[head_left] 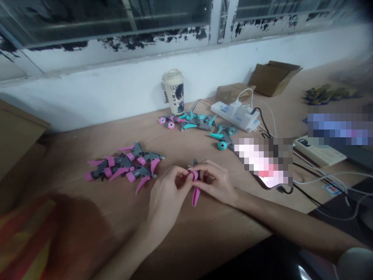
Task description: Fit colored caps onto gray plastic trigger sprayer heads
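My left hand [169, 194] pinches the pink ring-like part of a small pink and grey plastic toy [196, 196] between thumb and fingertips. From the other side my right hand [217, 182] grips the same toy, its fingers curled round the grey portion. A pink fin juts down below the fingers, and the hands hide much of the body. Left of my hands lies a pile of similar pink and grey toys [128, 161]. Further back, in front of the cup, is a cluster of turquoise and grey toys [198, 120] with a pink-eyed one beside it.
A lidded coffee cup [174, 93] stands against the wall. To the right are a white power strip [236, 116], a phone [269, 182] with its screen blurred, a power bank [319, 151] and loose cables. Cardboard boxes [271, 79] sit at the back right; another cardboard box [20, 144] is at far left.
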Tool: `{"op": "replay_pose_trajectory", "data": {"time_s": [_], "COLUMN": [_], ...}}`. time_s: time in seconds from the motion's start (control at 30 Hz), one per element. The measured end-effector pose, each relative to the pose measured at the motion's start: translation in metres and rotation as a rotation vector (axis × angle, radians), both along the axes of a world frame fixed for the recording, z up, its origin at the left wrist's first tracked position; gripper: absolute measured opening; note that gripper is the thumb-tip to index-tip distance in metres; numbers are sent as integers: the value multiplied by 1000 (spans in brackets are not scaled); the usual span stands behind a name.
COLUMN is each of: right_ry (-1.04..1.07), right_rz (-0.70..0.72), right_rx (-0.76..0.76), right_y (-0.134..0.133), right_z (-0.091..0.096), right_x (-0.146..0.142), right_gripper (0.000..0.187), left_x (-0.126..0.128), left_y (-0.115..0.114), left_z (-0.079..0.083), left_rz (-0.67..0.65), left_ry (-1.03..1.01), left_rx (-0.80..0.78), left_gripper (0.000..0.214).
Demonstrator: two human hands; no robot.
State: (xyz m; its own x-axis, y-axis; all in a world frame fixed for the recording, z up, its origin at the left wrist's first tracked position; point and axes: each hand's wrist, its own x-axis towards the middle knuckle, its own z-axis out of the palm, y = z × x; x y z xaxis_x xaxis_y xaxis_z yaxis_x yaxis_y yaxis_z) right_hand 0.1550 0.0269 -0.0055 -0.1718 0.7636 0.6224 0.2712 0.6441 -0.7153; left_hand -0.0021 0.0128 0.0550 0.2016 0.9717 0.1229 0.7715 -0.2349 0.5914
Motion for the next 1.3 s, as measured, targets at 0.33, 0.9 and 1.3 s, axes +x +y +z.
{"op": "replay_pose_trajectory", "data": {"time_s": [0.33, 0.9, 1.3], "right_ry": [26, 144, -142], "right_rz": [-58, -110, -100], "right_rx": [-58, -162, -11], "right_y": [0, 6, 17], "right_z": [-1, 2, 6], "right_x": [0, -1, 1], "right_gripper": [26, 33, 37], "left_x": [-3, -19, -27], "left_y": [-9, 19, 39], "left_z": [17, -7, -64], "left_rz": [-113, -62, 74], "left_ry": [150, -382, -506], "left_rx": [71, 81, -6], "left_gripper": [29, 30, 36]}}
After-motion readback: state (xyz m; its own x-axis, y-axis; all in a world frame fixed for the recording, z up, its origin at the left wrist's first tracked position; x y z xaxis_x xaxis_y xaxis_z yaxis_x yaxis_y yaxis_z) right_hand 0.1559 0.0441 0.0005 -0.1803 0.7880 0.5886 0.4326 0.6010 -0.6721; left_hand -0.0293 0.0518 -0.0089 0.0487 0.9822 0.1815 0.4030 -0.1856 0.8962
